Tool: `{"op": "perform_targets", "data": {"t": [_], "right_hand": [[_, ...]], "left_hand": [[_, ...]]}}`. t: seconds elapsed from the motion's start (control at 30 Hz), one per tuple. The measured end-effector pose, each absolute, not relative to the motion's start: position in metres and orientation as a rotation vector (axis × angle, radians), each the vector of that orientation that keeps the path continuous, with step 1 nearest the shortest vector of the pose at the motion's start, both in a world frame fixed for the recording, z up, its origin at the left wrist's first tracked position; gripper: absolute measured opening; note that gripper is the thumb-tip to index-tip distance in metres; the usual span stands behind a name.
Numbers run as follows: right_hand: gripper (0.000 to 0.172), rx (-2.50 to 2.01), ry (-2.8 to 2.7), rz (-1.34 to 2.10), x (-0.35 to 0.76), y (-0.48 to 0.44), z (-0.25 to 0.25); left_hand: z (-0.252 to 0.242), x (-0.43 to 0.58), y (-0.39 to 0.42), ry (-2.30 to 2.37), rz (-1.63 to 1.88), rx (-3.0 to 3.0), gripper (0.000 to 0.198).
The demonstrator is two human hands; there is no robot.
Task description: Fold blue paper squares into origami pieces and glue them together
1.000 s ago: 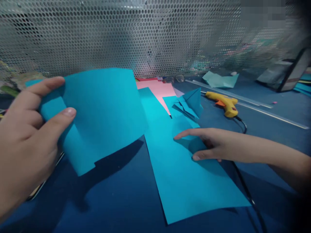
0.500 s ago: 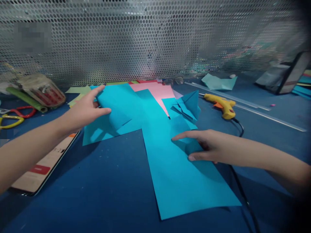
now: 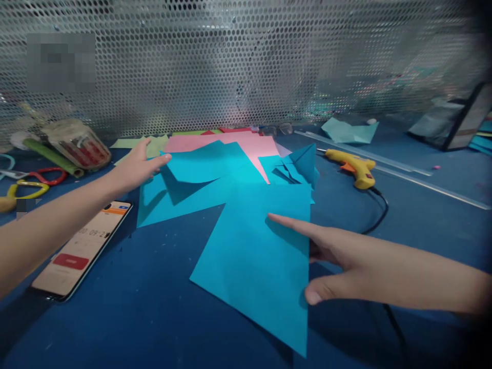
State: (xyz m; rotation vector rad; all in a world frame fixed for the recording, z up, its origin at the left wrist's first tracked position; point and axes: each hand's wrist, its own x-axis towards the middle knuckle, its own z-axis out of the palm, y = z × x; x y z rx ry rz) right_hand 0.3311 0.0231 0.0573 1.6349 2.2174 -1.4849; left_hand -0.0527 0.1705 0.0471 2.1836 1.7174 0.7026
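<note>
My right hand (image 3: 346,266) holds the right edge of a large blue paper sheet (image 3: 249,256): the index finger lies stretched on top, other fingers are tucked under the edge, and the thumb sticks out beside it. The sheet sits skewed on the blue table (image 3: 126,318), its near corner slightly lifted. My left hand (image 3: 132,166) is open with fingers stretched, its tips touching a curled blue sheet (image 3: 200,164) farther back. A folded blue paper piece (image 3: 300,164) and pink paper (image 3: 249,143) lie behind.
A phone (image 3: 82,248) with a lit screen lies at the left under my forearm. Scissors (image 3: 34,182) and a plastic pouch (image 3: 77,143) are far left. A yellow glue gun (image 3: 353,166) with its black cable (image 3: 378,218) lies at the right. A perforated metal wall (image 3: 230,66) closes the back.
My left hand laid the curled blue sheet down at the back and let go. My right hand swung the large blue sheet round, lifting its right edge.
</note>
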Motion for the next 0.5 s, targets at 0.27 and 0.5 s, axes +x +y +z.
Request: {"op": "perform_targets", "data": {"t": [0.27, 0.5], "right_hand": [[0.087, 1.528, 2.322, -1.302, 0.320, 0.005, 0.049], [0.055, 1.448, 2.382, -1.263, 0.297, -0.006, 0.050]], "left_hand": [[0.046, -0.041, 0.153, 1.808, 0.690, 2.102, 0.041], [0.056, 0.006, 0.063, 1.409, 0.456, 2.461, 0.044]]}}
